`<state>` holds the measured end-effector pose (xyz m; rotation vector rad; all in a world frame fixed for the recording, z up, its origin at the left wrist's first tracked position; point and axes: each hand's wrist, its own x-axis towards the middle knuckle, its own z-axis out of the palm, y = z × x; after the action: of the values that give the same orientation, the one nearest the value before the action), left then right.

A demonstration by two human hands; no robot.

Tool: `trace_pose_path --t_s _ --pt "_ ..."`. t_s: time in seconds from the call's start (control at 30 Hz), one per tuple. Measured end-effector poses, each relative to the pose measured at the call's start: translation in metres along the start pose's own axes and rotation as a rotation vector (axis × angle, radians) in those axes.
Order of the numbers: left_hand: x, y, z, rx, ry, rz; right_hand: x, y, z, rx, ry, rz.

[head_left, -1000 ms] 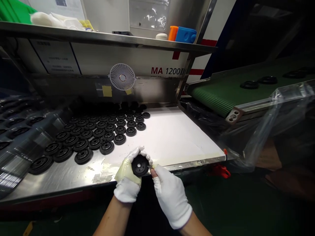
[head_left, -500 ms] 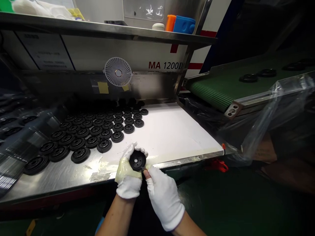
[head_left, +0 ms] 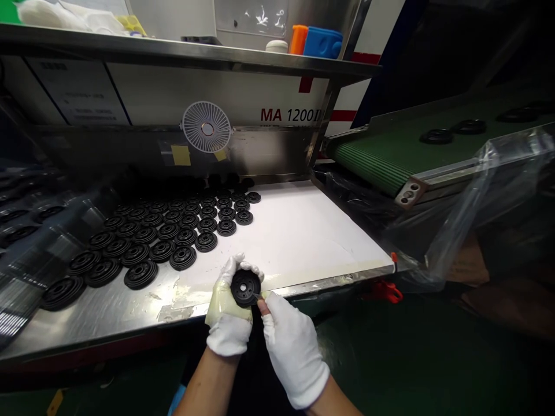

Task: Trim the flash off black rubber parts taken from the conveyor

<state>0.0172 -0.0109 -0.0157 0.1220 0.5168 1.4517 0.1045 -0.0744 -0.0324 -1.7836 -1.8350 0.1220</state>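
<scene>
My left hand, in a white glove wrapped with yellowish tape, grips a round black ribbed disc just in front of the steel bench's edge. My right hand, also white-gloved, pinches a small thin tool whose tip touches the disc's lower right rim. Several identical black discs lie in neat rows on the bench to the left of my hands.
A white sheet covers the right half of the steel bench. A green conveyor belt carrying more black discs rises at right, with clear plastic film draped below. A small white fan stands at the back under a shelf.
Both hands stay together on the disc, shifting only slightly as the view drifts. The tool tip has stayed at the disc's lower right rim.
</scene>
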Motion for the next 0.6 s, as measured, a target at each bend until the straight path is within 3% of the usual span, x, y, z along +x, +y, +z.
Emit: trace_pose_path --t_s 0.13,0.33,0.6 --pt "-0.003 -0.002 -0.002 0.059 0.024 0.141 -0.003 -0.007 0.002 0.015 -0.015 -0.024" --pt "-0.01 0.008 -0.001 0.129 -0.08 -0.131 0.003 0.007 -0.006 0.014 0.025 -0.003" --pt "0.002 -0.001 0.0 0.067 0.008 -0.056 -0.004 0.003 0.004 -0.003 0.005 -0.003"
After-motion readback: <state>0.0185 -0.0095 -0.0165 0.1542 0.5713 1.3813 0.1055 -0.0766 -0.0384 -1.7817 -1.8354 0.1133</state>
